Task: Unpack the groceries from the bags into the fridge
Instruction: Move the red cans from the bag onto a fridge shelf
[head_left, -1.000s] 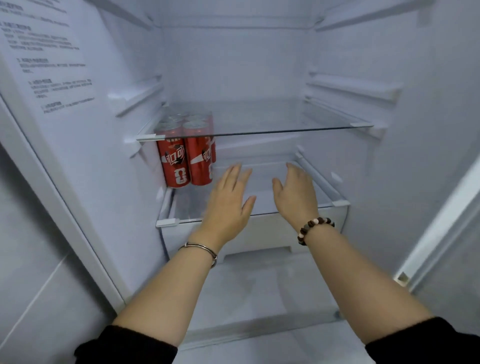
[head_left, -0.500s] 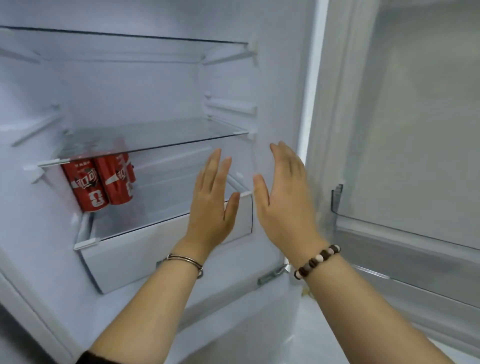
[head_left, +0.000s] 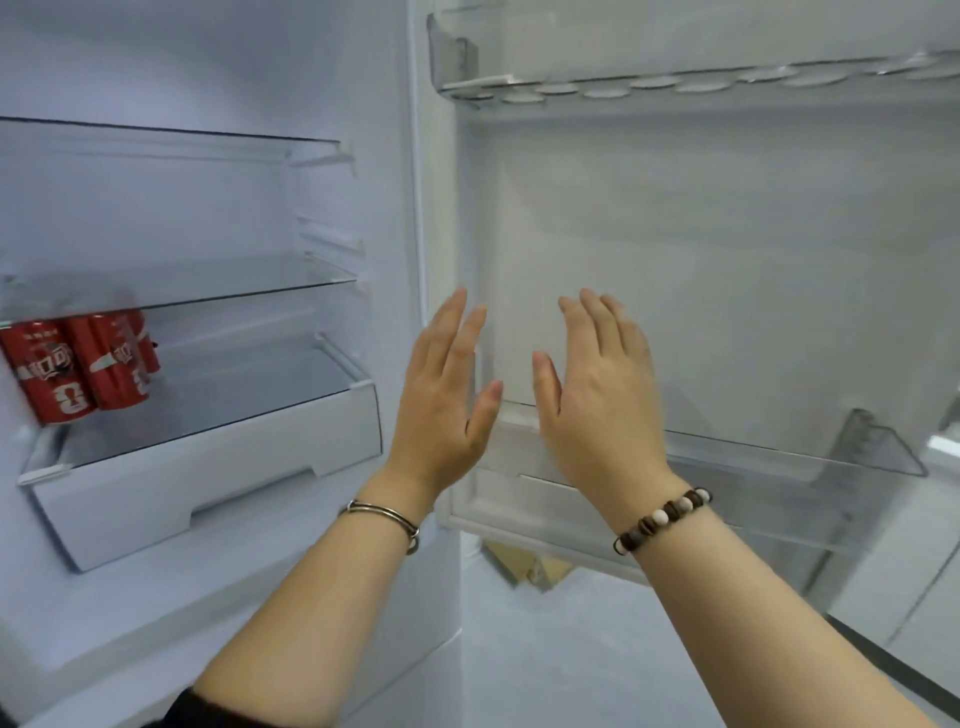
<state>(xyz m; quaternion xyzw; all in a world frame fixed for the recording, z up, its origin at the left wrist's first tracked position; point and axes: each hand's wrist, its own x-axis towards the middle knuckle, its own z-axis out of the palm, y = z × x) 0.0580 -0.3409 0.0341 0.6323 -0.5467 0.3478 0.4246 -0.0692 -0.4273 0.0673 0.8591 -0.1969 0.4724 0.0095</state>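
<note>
**Both hands raised bare before the open fridge door**

The fridge (head_left: 182, 208) is seen standing open, its door (head_left: 753, 270) swung out to the right. A cluster of red cans (head_left: 78, 374) is found inside at the far left. They stand upright on the lowest glass shelf (head_left: 234, 400), just above the white drawer (head_left: 208, 478) and beneath the middle shelf (head_left: 218, 288). Two cans are at the front and at least one more is behind.

The left hand (head_left: 441, 410) is held up in front of the cabinet's hinge-side edge, and the right hand (head_left: 597, 405) in front of the door's inner panel, above the lower clear door bin (head_left: 779, 483). Both are shown from the back with fingers straight and thumbs spread, and nothing is gripped by either. The two are near each other but apart.

A silver bangle (head_left: 384, 517) is worn on the left wrist, a bracelet of brown and white beads (head_left: 662, 517) on the right. A second clear bin (head_left: 675, 83) is fixed higher on the door. Below the door's bottom edge a tan object (head_left: 524, 564) is glimpsed on the floor (what it is cannot be told).
</note>
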